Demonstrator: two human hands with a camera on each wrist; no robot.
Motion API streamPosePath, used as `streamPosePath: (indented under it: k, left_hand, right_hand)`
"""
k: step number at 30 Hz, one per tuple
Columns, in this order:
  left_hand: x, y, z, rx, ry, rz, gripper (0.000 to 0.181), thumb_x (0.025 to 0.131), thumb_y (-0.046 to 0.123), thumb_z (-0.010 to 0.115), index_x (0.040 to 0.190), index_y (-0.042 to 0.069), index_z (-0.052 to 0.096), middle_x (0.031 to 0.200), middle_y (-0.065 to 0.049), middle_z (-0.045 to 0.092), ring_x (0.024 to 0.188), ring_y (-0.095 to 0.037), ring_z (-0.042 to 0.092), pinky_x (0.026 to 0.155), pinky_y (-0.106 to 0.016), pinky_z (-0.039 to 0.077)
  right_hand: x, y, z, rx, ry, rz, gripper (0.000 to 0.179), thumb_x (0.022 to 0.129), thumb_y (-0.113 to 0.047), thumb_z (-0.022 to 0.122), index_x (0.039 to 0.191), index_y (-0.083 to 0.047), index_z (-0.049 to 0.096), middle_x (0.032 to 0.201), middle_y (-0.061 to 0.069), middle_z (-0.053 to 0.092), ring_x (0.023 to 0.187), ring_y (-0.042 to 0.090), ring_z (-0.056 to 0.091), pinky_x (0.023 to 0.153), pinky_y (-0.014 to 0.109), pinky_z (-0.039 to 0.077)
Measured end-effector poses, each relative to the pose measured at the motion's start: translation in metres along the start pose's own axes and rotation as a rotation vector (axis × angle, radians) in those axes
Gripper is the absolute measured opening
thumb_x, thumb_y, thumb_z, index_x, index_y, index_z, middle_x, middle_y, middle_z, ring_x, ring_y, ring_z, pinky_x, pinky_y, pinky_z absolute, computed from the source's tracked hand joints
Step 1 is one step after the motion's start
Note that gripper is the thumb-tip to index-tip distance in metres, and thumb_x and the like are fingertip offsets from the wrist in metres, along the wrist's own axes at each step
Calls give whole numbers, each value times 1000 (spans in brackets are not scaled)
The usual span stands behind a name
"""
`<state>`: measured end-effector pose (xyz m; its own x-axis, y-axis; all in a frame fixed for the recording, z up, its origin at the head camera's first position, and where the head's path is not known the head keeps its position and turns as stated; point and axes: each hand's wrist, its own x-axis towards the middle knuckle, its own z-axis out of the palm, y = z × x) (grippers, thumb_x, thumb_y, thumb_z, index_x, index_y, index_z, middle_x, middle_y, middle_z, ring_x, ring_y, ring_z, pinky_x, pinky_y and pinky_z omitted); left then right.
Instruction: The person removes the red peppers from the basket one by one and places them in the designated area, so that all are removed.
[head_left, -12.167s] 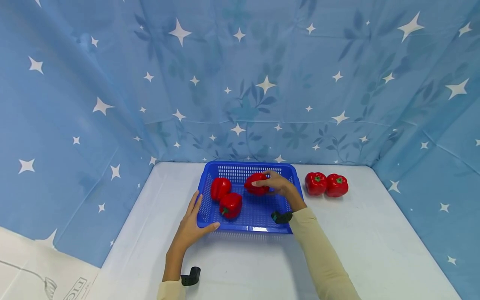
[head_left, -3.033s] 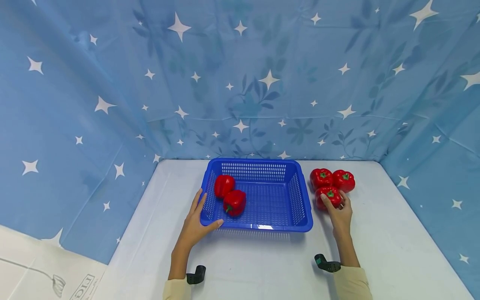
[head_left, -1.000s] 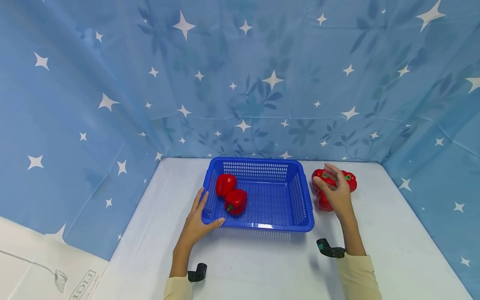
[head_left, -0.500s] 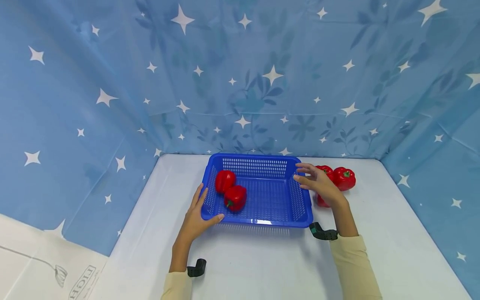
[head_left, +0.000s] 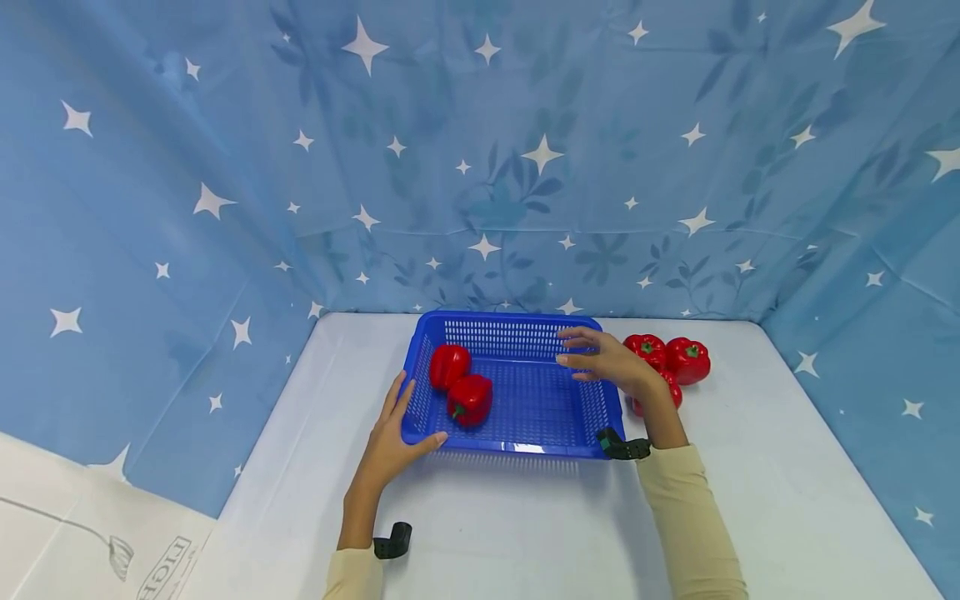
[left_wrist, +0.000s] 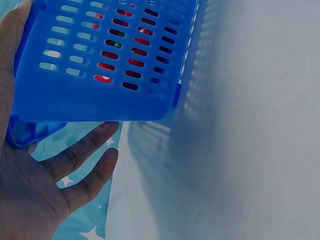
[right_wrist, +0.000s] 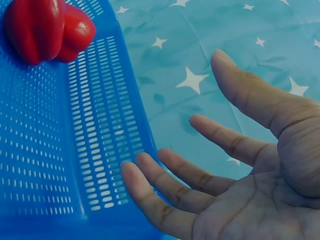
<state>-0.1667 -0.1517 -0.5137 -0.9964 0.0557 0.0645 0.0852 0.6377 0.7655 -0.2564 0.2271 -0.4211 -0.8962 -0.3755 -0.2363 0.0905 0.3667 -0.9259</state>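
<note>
A blue plastic basket [head_left: 517, 451] stands on the table, holding two red bell peppers, one behind [head_left: 450, 367] and one in front [head_left: 470, 400], in its left part. My left hand [head_left: 386, 450] rests at the basket's front left corner, thumb along the front rim and fingers spread at the left side; the left wrist view shows those fingers fairly straight. Above the basket's right part hovers my right hand [head_left: 603, 360], nothing in it, fingers loosely bent and apart. Just right of the basket sit three red peppers [head_left: 687, 360], the nearest [head_left: 670, 392] partly hidden by my right wrist.
The basket and peppers are on a white table [head_left: 517, 533]. A blue curtain [head_left: 480, 192] with white stars hangs behind the table and along both sides. Each wrist wears a small black camera mount [head_left: 393, 542].
Over the last seconds one pepper went from the basket to the group on the right. My right hand then let go, rose and moved left over the basket. The left hand stayed put.
</note>
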Motion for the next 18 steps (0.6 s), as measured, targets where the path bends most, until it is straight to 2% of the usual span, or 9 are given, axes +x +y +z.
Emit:
streamPosePath:
  k: [5, 11, 18]
  left_hand:
    - [-1, 0, 0, -1, -5, -9, 109, 69, 63, 76, 157, 30, 20, 165, 15, 2, 150, -38, 20, 103, -64, 38]
    - [-1, 0, 0, -2, 3, -4, 109, 69, 63, 76, 157, 30, 20, 165, 13, 3, 149, -39, 21, 102, -64, 39]
    - [-1, 0, 0, -3, 2, 1, 109, 69, 63, 76, 157, 31, 20, 165, 14, 3, 149, -38, 21, 103, -64, 38]
  right_hand:
    - [7, -8, 3, -3, -45, 1, 71, 87, -34, 73, 147, -12, 40, 152, 23, 35, 129, 44, 51, 99, 53, 50]
    - [23, -14, 8, -32, -82, 21, 71, 87, -32, 74, 147, -11, 41, 152, 23, 36, 127, 44, 53, 91, 46, 57]
    - [45, -16, 15, -51, -166, 43, 74, 85, -34, 76, 146, -9, 41, 151, 23, 38, 130, 46, 49, 94, 53, 53]
